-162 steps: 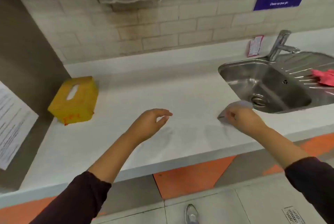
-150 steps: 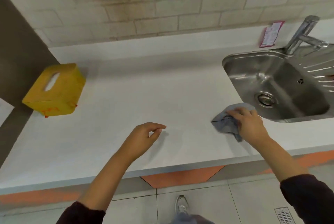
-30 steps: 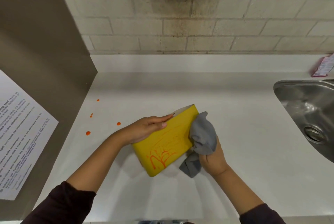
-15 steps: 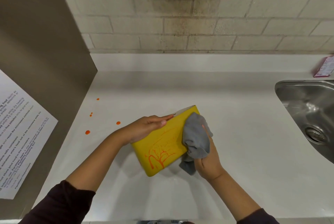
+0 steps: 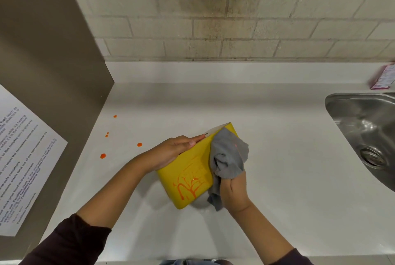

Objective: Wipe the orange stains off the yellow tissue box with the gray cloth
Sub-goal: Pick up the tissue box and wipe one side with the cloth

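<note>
1. Your left hand (image 5: 173,154) grips the yellow tissue box (image 5: 188,170), fingers laid together along its upper edge, tilting it on the white counter (image 5: 277,147).
2. Your right hand (image 5: 234,187) clenches the gray cloth (image 5: 228,158), pressed against the box's right side.
3. Orange stains (image 5: 189,186) (thick streaks) mark the lower face.

Two arms enter from the lower edge of the head view. The left sleeve (image 5: 72,241) is a dark maroon-brown plain fabric, and its cuff is lightly creased and ends partway up the forearm. The right sleeve (image 5: 299,257) is the same dark fabric, with only its cuff edge in view. Both forearms and wrists are bare. The left grip (image 5: 173,153) has short nails. The right grip (image 5: 234,187) shows its knuckles. Between the arms is a strip of blue-grey cloth (image 5: 188,262); the garment cannot be identified.
</note>
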Tool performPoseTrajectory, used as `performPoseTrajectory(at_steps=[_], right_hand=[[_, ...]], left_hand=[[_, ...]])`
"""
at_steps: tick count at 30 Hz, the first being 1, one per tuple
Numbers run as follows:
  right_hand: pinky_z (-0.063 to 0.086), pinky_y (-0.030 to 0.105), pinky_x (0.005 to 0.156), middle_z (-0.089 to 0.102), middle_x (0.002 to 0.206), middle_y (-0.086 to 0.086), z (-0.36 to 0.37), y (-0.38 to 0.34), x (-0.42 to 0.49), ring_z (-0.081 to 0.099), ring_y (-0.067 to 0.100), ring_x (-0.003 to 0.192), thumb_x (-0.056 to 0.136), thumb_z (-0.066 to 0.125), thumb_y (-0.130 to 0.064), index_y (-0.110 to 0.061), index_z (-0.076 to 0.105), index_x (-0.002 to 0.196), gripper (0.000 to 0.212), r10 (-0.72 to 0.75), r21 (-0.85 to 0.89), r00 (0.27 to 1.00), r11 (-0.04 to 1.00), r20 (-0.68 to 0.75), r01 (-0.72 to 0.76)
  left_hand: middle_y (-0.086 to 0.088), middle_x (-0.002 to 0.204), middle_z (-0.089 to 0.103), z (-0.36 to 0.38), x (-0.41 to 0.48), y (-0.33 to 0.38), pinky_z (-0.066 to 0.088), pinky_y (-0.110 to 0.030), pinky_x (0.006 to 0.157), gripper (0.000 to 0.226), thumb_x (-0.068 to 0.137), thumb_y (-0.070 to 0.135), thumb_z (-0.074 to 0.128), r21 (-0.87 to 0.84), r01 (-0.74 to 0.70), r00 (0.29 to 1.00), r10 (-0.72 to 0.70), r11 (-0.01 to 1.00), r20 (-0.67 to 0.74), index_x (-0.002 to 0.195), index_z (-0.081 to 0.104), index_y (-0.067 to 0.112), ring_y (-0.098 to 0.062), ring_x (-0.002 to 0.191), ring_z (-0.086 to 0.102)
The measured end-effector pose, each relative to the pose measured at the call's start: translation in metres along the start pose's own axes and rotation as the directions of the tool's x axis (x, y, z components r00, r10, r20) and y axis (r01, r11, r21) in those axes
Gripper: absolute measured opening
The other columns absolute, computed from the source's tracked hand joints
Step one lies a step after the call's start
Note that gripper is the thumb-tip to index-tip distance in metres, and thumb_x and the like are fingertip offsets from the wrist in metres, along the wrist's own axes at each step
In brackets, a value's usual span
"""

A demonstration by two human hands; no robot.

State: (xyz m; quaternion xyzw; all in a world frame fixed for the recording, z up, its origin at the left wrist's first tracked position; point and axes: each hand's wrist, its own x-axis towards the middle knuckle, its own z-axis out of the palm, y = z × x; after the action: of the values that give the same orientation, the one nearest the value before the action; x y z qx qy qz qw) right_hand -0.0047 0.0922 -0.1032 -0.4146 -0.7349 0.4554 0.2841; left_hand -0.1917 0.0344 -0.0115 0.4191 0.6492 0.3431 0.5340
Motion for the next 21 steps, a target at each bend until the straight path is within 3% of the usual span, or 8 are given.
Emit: performPoseTrajectory(at_steps=[3,6,8,11,14,17,19,21], right_hand=[[0.049,0.004,0.069,0.06,0.09,-0.012,-0.003,0.001,0.003,0.061,-0.016,0.063,0.055,0.088,-0.031,0.014,0.056,0.107,0.076,0.111,0.199,0.993,0.973,0.028,-0.114],[0.047,0.021,0.089,0.057,0.111,-0.01,-0.006,-0.002,-0.007,0.059,-0.006,0.098,0.062,0.069,-0.055,-0.017,0.039,0.131,0.085,0.02,0.139,0.974,0.989,0.224,-0.052],[0.043,0.02,0.095,0.053,0.118,-0.008,-0.018,-0.003,-0.002,0.054,-0.012,0.102,0.058,0.058,-0.081,-0.009,0.034,0.135,0.108,-0.028,-0.024,0.981,0.999,0.193,0.033],[0.039,0.028,0.102,0.048,0.115,0.008,-0.021,-0.018,0.012,0.05,-0.03,0.082,0.048,0.054,-0.088,0.01,0.031,0.132,0.131,-0.059,0.116,0.994,0.992,0.096,0.048],[0.048,0.011,0.081,0.058,0.096,-0.007,-0.014,-0.013,0.004,0.06,-0.016,0.078,0.062,0.078,-0.042,-0.006,0.046,0.123,0.078,-0.072,0.026,0.997,0.997,-0.004,0.072],[0.047,0.021,0.094,0.047,0.124,-0.02,-0.005,-0.031,-0.012,0.053,0.001,0.112,0.074,0.052,-0.016,-0.049,0.024,0.13,0.071,-0.099,0.007,0.97,0.995,0.22,0.1],[0.048,0.03,0.097,0.055,0.117,-0.008,-0.012,-0.023,-0.01,0.058,0.002,0.104,0.079,0.051,-0.02,-0.035,0.029,0.131,0.058,-0.065,0.036,0.962,0.998,0.266,0.057],[0.048,0.019,0.092,0.064,0.105,-0.006,-0.017,-0.02,-0.002,0.058,-0.016,0.086,0.093,0.047,-0.035,-0.025,0.046,0.121,0.03,-0.11,0.046,0.982,0.993,0.151,0.104]], left_hand=[[0.022,0.1,0.065,0.0,0.001,0.0,0.051,-0.009,0.065,0.026,0.094,0.034,0.041,-0.063,0.011,1.0,-0.011,0.998,0.003,0.101,0.057,0.052,0.006,0.085,0.066],[0.027,0.092,0.068,-0.002,0.001,-0.001,0.051,-0.009,0.064,0.027,0.095,0.027,0.041,-0.142,0.016,1.0,-0.014,0.99,0.017,0.103,0.06,0.045,0.006,0.084,0.067],[0.022,0.101,0.065,-0.003,0.0,-0.001,0.051,-0.01,0.065,0.027,0.095,0.027,0.041,-0.156,0.011,1.0,-0.008,0.988,0.018,0.111,0.057,0.043,0.005,0.085,0.067],[0.014,0.108,0.062,-0.004,0.001,0.001,0.052,-0.011,0.065,0.028,0.095,0.027,0.041,-0.158,0.004,1.0,0.0,0.987,0.024,0.115,0.053,0.042,0.004,0.084,0.067],[0.007,0.121,0.06,-0.003,0.003,-0.001,0.053,-0.016,0.078,0.03,0.095,0.026,0.04,-0.162,-0.012,0.999,0.018,0.987,0.035,0.12,0.05,0.04,-0.004,0.098,0.064],[-0.003,0.131,0.055,-0.003,0.005,-0.004,0.052,-0.018,0.084,0.031,0.095,0.019,0.039,-0.229,-0.022,0.999,0.027,0.973,0.018,0.123,0.048,0.03,-0.009,0.105,0.06],[0.0,0.132,0.053,-0.004,0.005,-0.005,0.051,-0.017,0.086,0.032,0.096,0.018,0.038,-0.25,-0.022,0.998,0.034,0.968,0.044,0.125,0.046,0.028,-0.008,0.108,0.058],[0.002,0.131,0.053,-0.005,0.004,-0.004,0.052,-0.018,0.086,0.034,0.096,0.02,0.038,-0.243,-0.021,0.997,0.037,0.97,0.061,0.127,0.045,0.03,-0.008,0.109,0.059]])
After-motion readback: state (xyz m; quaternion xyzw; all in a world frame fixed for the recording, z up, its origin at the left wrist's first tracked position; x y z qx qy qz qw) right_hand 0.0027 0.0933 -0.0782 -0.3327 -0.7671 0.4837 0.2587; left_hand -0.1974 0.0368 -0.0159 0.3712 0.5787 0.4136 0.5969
